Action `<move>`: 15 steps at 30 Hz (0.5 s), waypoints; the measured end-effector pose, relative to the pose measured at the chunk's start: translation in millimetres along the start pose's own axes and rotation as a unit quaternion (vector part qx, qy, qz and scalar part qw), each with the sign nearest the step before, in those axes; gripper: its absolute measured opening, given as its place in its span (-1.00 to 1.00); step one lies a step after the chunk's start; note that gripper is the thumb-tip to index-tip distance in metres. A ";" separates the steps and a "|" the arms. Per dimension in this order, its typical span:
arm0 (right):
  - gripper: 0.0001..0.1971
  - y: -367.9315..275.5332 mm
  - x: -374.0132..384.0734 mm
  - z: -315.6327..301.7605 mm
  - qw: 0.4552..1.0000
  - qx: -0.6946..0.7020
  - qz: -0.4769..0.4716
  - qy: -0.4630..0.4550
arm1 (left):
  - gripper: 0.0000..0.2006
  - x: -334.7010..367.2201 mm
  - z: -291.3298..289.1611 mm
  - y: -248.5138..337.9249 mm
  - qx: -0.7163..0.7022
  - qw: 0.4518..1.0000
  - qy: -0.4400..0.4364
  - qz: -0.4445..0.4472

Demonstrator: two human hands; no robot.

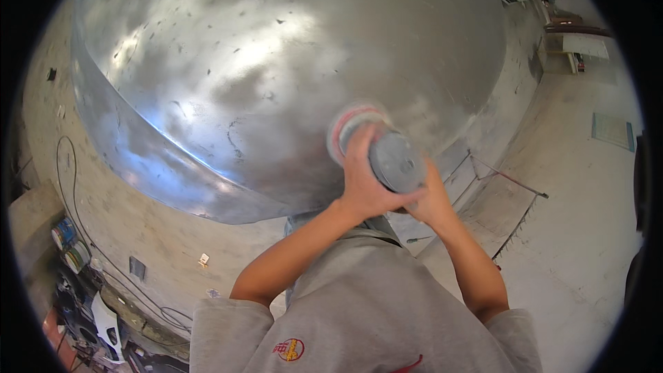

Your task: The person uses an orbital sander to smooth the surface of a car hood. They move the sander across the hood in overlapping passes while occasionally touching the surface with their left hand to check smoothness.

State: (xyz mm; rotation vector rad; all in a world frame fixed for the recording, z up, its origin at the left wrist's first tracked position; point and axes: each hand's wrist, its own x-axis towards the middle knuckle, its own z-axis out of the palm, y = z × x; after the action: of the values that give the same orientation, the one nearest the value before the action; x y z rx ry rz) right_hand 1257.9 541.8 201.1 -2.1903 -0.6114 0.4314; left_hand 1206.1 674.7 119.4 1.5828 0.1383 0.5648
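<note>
A large, curved grey metal panel (pixel 290 76), much like a car hood, fills the upper part of the view. Its surface is shiny in patches and bears dark specks and scuffs. On its near right part rests a round grey power sander (pixel 397 159), tilted, with a reddish ring at its pad, blurred by motion. My left hand (pixel 362 183) is closed around the sander's near left side. Wrapped round the right side of the tool is my right hand (pixel 431 197), its fingers partly hidden. The pad's underside is out of sight against the panel.
Along the left floor runs a thin hose (pixel 97 245), near cans (pixel 74 252) and a pile of loose parts (pixel 103 324). A thin metal stand (pixel 514 183) is to the right. Farther right, a framed board (pixel 612 131) hangs on the pale wall.
</note>
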 end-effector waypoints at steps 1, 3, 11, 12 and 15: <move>-0.59 -3.1 -1.0 -1.0 0.999 -0.001 0.042 -0.013 | 0.32 3.5 -0.7 1.6 -0.019 1.000 0.010 0.023; -0.60 -7.0 -1.4 -3.1 0.998 -0.010 0.064 -0.027 | 0.25 9.4 -2.1 4.2 -0.018 0.997 0.026 0.066; -0.60 -11.3 -4.7 -1.1 0.997 -0.023 0.070 -0.004 | 0.20 9.8 -2.1 -3.0 -0.027 0.999 0.014 0.035; -0.60 -11.5 -5.7 -0.2 0.996 -0.009 0.082 -0.023 | 0.20 9.4 -2.5 -3.6 -0.042 0.996 0.001 0.084; -0.57 -11.3 -7.9 2.0 0.993 -0.028 0.116 -0.010 | 0.17 10.3 -6.1 -5.5 -0.034 0.999 0.016 -0.005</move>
State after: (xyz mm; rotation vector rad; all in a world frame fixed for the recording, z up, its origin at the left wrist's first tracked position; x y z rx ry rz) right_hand 1247.2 545.0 209.5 -2.3230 -0.3852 0.5640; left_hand 1213.8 685.1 116.8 1.5061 0.1483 0.5819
